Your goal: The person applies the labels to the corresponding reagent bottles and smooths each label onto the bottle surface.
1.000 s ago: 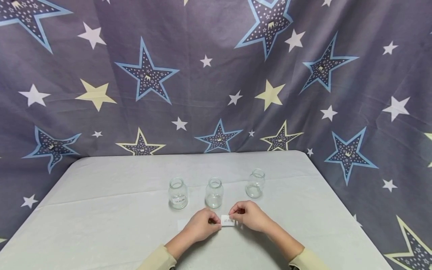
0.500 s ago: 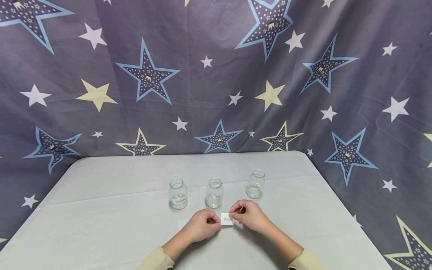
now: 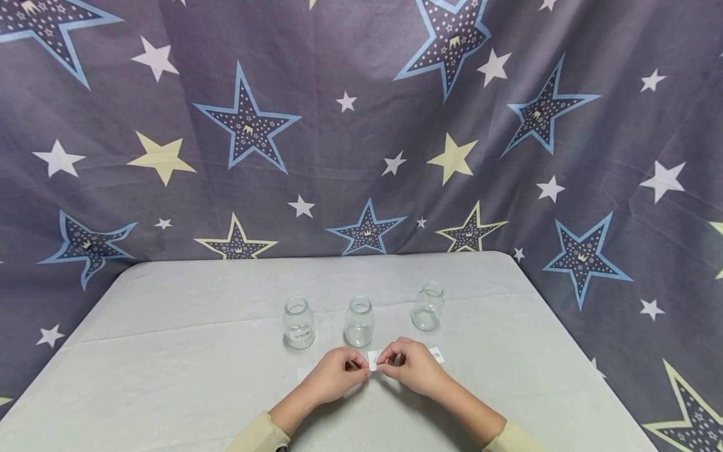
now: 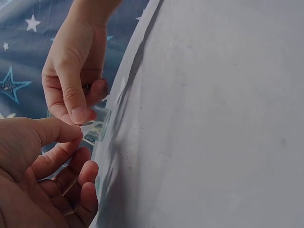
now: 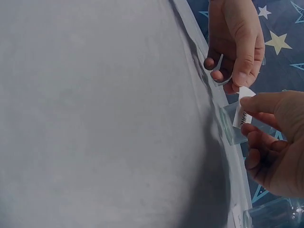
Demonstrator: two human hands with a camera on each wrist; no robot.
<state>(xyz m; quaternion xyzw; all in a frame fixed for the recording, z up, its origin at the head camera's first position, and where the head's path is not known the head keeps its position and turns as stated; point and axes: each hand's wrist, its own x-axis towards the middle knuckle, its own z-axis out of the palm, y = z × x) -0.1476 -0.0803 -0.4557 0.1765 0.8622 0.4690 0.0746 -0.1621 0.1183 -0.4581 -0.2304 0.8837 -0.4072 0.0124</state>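
Over the table, my left hand (image 3: 336,375) pinches the left edge of a small white paper label (image 3: 373,360) between thumb and forefinger. My right hand (image 3: 415,367) pinches the same label from the other side and covers much of it. In the right wrist view, handwriting shows on the label (image 5: 243,116). Three glass jars stand beyond the hands: a left jar (image 3: 299,326) with a written label low on its front, a middle jar (image 3: 358,323) and a right jar (image 3: 427,306), both with no label visible.
A second white slip (image 3: 437,355) with writing shows just beyond the right hand. Another pale slip (image 3: 305,373) is partly hidden behind the left hand. The white-covered table (image 3: 169,376) reaches back to a star-printed curtain (image 3: 339,157).
My right hand has shifted its grip leftward along the label, closer to the left hand, and covers more of the writing. A written slip now shows beyond the right hand. The jars stay put.
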